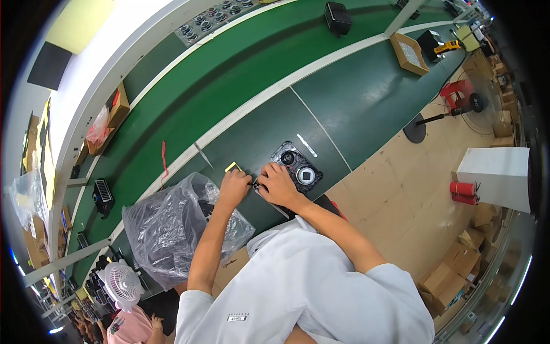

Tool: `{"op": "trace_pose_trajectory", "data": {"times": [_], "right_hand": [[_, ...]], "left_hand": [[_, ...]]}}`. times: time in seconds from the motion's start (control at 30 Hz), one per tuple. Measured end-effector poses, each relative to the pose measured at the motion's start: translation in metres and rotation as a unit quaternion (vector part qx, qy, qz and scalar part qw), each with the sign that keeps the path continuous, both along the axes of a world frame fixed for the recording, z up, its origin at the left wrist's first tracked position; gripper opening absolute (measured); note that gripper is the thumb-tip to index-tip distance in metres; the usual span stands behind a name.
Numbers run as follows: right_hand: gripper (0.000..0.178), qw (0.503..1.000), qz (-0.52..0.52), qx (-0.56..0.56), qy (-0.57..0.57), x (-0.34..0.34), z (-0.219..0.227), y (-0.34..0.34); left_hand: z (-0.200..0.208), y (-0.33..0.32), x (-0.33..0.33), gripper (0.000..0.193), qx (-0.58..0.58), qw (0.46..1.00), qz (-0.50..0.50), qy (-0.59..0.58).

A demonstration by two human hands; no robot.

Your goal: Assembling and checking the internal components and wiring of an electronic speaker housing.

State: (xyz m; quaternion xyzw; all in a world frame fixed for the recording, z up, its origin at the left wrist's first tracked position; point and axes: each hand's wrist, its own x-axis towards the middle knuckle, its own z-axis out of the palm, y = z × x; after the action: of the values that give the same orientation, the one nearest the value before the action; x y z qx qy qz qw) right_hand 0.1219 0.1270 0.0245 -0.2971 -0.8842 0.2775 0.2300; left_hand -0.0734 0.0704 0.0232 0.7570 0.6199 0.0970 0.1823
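A black rectangular housing [310, 184] with two round parts, one dark and ringed, the other silver-rimmed with a pale square in its middle, lies face up on the bench in front of me. My right hand [276, 182] curls over its near left end, fingers bent against it. Just to the left, my left hand [235, 187] is closed with its fingertips bent down; whatever they pinch is hidden. A small yellow piece [232, 167] shows just beyond the left knuckles. Between the hands, a dark bit is too small to make out.
A clear plastic bag [166, 223] with dark contents sits left of my left forearm. Behind the bench runs a green conveyor [229, 80], bordered by a pale rail. A white strip [307, 145] lies beyond the housing. A cardboard tray [409, 54] and a standing fan [475, 103] are at right.
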Motion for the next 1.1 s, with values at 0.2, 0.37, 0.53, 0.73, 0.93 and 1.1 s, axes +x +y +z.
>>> {"op": "trace_pose_trajectory", "data": {"times": [0.2,0.37,0.53,0.73,0.93,1.1], "right_hand": [[0.009,1.0,-0.005,0.008,0.029,0.005,-0.002,0.002],[0.009,0.998,0.032,0.026,0.041,0.008,-0.005,-0.001],[0.009,0.997,0.051,0.042,0.047,0.01,-0.007,-0.002],[0.009,0.997,0.06,0.052,0.023,0.01,-0.008,-0.002],[0.008,0.996,0.061,0.072,0.003,0.008,-0.012,-0.001],[0.011,0.996,0.051,0.07,-0.009,0.009,-0.015,-0.001]], "left_hand": [[0.024,0.006,0.008,0.022,0.08,0.995,-0.063,0.007],[0.012,0.006,0.005,0.015,0.044,0.997,-0.055,0.01],[0.008,0.003,0.003,0.011,0.047,0.998,-0.04,-0.018],[0.001,0.005,0.003,0.008,0.021,0.998,-0.055,-0.02],[-0.01,0.006,0.006,0.007,0.032,0.998,-0.044,-0.017],[-0.013,0.009,0.014,0.009,0.017,1.0,-0.015,0.006]]}}
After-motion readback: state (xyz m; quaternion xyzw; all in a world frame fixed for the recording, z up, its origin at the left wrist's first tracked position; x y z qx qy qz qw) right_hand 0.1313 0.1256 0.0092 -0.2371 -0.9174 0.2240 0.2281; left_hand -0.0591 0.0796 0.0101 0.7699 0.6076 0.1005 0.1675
